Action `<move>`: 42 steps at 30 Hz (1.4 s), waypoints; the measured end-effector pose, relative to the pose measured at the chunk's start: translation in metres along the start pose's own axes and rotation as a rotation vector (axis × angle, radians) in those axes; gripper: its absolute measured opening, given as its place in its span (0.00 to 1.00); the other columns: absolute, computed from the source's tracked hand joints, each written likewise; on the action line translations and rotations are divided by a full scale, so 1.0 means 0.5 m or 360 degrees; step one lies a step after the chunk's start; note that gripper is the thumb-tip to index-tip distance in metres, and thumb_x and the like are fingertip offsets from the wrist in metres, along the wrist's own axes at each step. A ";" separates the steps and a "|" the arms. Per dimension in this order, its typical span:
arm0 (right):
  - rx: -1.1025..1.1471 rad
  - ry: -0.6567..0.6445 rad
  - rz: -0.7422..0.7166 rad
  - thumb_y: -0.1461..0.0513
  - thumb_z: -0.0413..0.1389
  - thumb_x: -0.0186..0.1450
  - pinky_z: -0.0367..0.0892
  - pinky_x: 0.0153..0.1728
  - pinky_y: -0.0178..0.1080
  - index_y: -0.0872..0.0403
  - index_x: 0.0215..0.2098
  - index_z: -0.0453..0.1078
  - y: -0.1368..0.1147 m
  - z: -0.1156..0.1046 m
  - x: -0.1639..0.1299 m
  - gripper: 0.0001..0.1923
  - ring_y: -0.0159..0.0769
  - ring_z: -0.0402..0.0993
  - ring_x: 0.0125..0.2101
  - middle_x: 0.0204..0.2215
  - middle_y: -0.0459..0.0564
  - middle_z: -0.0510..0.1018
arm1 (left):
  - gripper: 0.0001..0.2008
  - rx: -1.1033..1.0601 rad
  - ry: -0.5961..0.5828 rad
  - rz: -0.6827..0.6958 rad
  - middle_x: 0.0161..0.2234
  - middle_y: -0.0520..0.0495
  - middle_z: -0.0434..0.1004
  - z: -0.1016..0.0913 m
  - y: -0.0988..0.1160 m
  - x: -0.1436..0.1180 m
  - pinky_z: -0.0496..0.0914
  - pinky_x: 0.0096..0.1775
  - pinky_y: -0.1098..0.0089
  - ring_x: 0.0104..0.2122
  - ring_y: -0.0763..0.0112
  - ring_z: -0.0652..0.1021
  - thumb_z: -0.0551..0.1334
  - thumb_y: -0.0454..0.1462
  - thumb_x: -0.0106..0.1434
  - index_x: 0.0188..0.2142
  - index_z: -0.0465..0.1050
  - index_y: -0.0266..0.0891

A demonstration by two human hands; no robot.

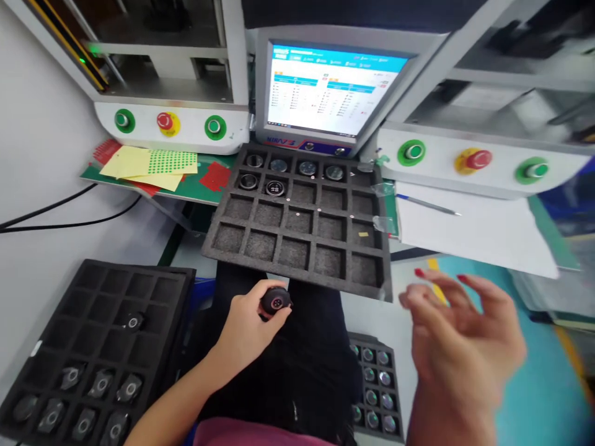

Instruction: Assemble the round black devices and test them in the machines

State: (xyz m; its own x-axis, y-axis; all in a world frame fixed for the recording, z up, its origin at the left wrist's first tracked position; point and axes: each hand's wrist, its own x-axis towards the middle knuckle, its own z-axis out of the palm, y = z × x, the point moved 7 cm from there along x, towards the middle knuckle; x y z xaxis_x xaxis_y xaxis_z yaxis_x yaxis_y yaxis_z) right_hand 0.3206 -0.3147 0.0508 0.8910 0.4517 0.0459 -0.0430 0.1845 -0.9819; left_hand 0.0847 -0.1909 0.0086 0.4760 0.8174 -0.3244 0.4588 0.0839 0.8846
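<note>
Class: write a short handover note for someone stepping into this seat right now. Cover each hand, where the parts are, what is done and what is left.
Left hand: shut on one round black part, held over the lap.
Right hand: open, empty, blurred, raised beside the middle tray.
Middle tray: six parts in its far cells, the other cells bare.
Left tray: about nine parts, mostly in the near rows.
Small tray by the right knee: full of small round pieces.
Done: six cells filled. Left: the held part and the bare cells.
</note>
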 end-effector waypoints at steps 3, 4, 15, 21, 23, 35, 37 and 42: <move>-0.0076 0.0090 0.0229 0.64 0.74 0.39 0.71 0.25 0.34 0.53 0.35 0.68 0.072 -0.053 0.108 0.28 0.33 0.75 0.28 0.32 0.47 0.78 | 0.12 -0.0060 -0.0034 -0.0060 0.29 0.53 0.82 -0.001 -0.009 0.002 0.75 0.32 0.71 0.28 0.67 0.81 0.67 0.39 0.55 0.41 0.76 0.43; -0.0099 0.0085 0.0300 0.64 0.74 0.41 0.71 0.25 0.34 0.54 0.35 0.68 0.098 -0.062 0.135 0.26 0.33 0.75 0.28 0.31 0.47 0.78 | 0.12 -0.0073 -0.0045 -0.0083 0.29 0.52 0.81 -0.001 -0.012 0.002 0.75 0.32 0.70 0.28 0.67 0.81 0.67 0.40 0.55 0.41 0.76 0.43; -0.0227 0.0299 0.0139 0.71 0.71 0.49 0.71 0.32 0.31 0.55 0.37 0.65 0.109 -0.064 0.157 0.24 0.28 0.75 0.27 0.30 0.43 0.77 | 0.12 -0.0648 -0.0280 -0.0172 0.29 0.48 0.81 0.026 0.026 -0.001 0.72 0.26 0.73 0.22 0.74 0.75 0.65 0.42 0.60 0.37 0.67 0.38; -0.0198 0.0458 -0.0194 0.68 0.72 0.45 0.70 0.37 0.34 0.51 0.35 0.69 -0.010 -0.028 0.018 0.23 0.31 0.76 0.29 0.26 0.43 0.77 | 0.11 -0.0835 -0.0291 0.0140 0.42 0.40 0.84 0.033 0.082 -0.011 0.73 0.36 0.71 0.35 0.70 0.79 0.58 0.43 0.69 0.44 0.68 0.38; -0.0197 0.0357 -0.0057 0.66 0.73 0.44 0.71 0.35 0.37 0.50 0.35 0.71 -0.022 -0.005 -0.033 0.23 0.34 0.76 0.29 0.26 0.45 0.79 | 0.11 -0.0805 -0.0268 0.0237 0.46 0.40 0.82 0.037 0.091 -0.020 0.72 0.39 0.71 0.38 0.70 0.79 0.57 0.42 0.70 0.47 0.68 0.38; 0.0119 -0.0516 0.0298 0.66 0.67 0.58 0.77 0.33 0.35 0.46 0.44 0.69 -0.014 0.109 -0.147 0.20 0.32 0.78 0.27 0.26 0.42 0.79 | 0.17 -0.0342 -0.0256 0.0711 0.54 0.40 0.78 0.044 0.133 -0.071 0.74 0.52 0.66 0.50 0.65 0.80 0.57 0.32 0.69 0.56 0.63 0.40; 0.0168 -0.0535 0.0362 0.66 0.67 0.58 0.77 0.33 0.32 0.46 0.44 0.69 -0.009 0.109 -0.144 0.19 0.30 0.77 0.27 0.26 0.41 0.78 | 0.24 -0.0153 -0.0364 0.0885 0.58 0.37 0.74 0.043 0.154 -0.078 0.73 0.55 0.62 0.54 0.60 0.78 0.57 0.30 0.67 0.62 0.59 0.39; 0.0239 -0.0539 0.0514 0.63 0.69 0.58 0.74 0.27 0.29 0.44 0.44 0.71 -0.002 0.094 -0.133 0.18 0.29 0.74 0.23 0.24 0.40 0.76 | 0.39 0.0142 -0.0673 0.1190 0.65 0.35 0.64 0.050 0.168 -0.091 0.70 0.60 0.58 0.63 0.56 0.70 0.57 0.31 0.68 0.72 0.38 0.44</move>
State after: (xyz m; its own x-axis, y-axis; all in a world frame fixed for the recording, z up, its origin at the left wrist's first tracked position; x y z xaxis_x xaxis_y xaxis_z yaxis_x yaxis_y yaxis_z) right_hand 0.2400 -0.3038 0.0575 0.6254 0.7604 -0.1748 -0.3799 0.1011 -0.9195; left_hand 0.1202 -0.2351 0.0891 0.9077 0.3579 0.2192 -0.0377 -0.4507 0.8919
